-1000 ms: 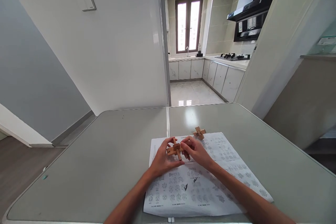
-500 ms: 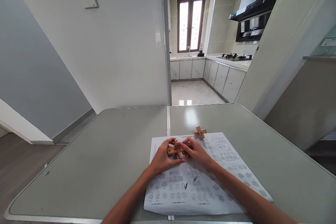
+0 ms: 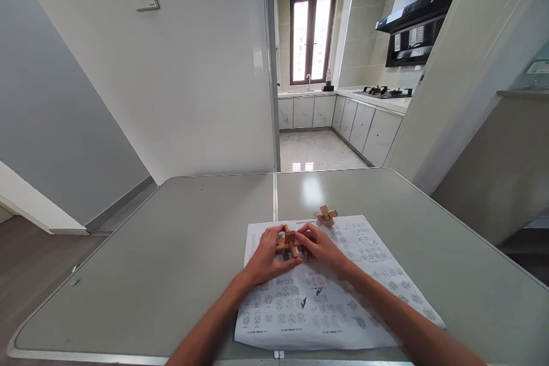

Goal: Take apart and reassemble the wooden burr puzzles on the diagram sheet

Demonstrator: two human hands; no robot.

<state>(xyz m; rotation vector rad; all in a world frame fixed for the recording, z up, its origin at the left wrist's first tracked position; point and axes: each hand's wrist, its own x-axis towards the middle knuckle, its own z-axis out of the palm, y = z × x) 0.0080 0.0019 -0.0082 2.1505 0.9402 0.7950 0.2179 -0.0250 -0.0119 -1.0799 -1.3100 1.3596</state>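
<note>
Between my two hands is a wooden burr puzzle (image 3: 290,237) made of several crossed pieces, held just over the printed sheet (image 3: 295,303). My left hand (image 3: 268,257) wraps round its left side, fingers behind and thumb in front. With its fingertips pinched at the puzzle's right end, my right hand (image 3: 319,249) hides part of that end. A second group of crossed wooden pieces (image 3: 327,215), marked with dark characters, lies beyond my right hand at the sheet's far edge.
The sheet, covered in small diagrams, lies on a grey folding table (image 3: 141,274) with a metal seam (image 3: 275,197) down its middle. A wall (image 3: 193,68) rises behind the table's left half. On the right, a doorway opens onto a kitchen with cabinets (image 3: 358,126).
The wooden puzzle has turned slightly in my hands, and my left fingers now cover more of its left end. The pieces at the sheet's far edge stay put.
</note>
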